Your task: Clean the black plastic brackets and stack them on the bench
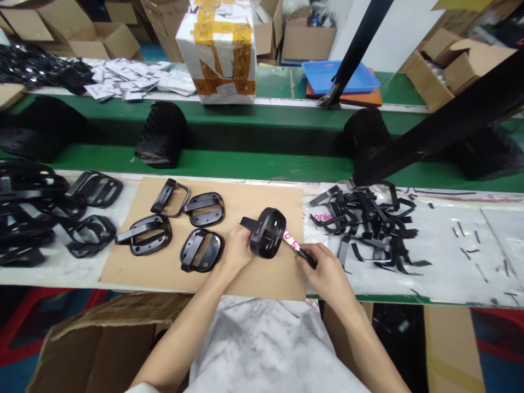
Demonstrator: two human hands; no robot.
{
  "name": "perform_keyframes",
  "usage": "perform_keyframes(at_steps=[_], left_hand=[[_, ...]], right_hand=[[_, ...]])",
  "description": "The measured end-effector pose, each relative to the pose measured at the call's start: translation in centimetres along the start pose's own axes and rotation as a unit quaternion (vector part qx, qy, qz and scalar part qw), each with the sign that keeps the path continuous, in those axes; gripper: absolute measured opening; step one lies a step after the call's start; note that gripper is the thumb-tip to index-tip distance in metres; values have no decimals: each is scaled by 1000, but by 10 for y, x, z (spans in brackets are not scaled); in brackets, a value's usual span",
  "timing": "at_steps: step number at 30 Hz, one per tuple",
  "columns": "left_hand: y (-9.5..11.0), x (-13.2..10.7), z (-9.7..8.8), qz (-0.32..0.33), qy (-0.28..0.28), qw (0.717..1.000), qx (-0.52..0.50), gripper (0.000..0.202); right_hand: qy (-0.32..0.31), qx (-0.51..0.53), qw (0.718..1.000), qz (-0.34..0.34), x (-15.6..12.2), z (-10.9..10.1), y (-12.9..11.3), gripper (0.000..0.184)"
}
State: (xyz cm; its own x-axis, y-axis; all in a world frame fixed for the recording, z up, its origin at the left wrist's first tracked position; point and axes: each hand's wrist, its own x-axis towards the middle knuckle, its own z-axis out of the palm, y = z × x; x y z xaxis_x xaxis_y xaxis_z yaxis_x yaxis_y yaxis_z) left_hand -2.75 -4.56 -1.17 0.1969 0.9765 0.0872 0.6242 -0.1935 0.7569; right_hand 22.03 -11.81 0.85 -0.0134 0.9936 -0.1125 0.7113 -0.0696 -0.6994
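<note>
My left hand (pixel 239 250) is closed on a black oval plastic frame (pixel 268 233) with a black strap across it, held tilted above the cardboard sheet (pixel 249 278). My right hand (pixel 323 267) grips the black end of a slim piece (pixel 291 242), white with pink lettering. The far tip of this piece meets the frame's right edge in view; whether it touches or is fastened there I cannot tell. Several similar black frames (pixel 202 251) with straps lie on the cardboard left of my left hand. Right of my right hand is a heap of loose black strips (pixel 368 218).
More black frames (pixel 28 207) are piled at the left. Black perforated baskets (pixel 161 134) stand on the green belt (pixel 245 164) behind. Beyond are a taped white box (pixel 221 54), white packets (pixel 123 79) and a blue tray (pixel 339 76). A dark post (pixel 442 114) slants across the right.
</note>
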Motion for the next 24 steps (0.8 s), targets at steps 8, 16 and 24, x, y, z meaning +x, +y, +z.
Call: perform_keyframes(at_steps=[8,16,24], left_hand=[[8,36,8,19,36,979,198,36],[8,36,15,28,8,966,257,30],[8,36,14,30,-15,961,275,28]], right_hand=[[-55,291,938,180,-28,-18,-3,40],[-48,306,930,196,-62,9,-8,44],[-63,149,973,164,-61,1,3,55]])
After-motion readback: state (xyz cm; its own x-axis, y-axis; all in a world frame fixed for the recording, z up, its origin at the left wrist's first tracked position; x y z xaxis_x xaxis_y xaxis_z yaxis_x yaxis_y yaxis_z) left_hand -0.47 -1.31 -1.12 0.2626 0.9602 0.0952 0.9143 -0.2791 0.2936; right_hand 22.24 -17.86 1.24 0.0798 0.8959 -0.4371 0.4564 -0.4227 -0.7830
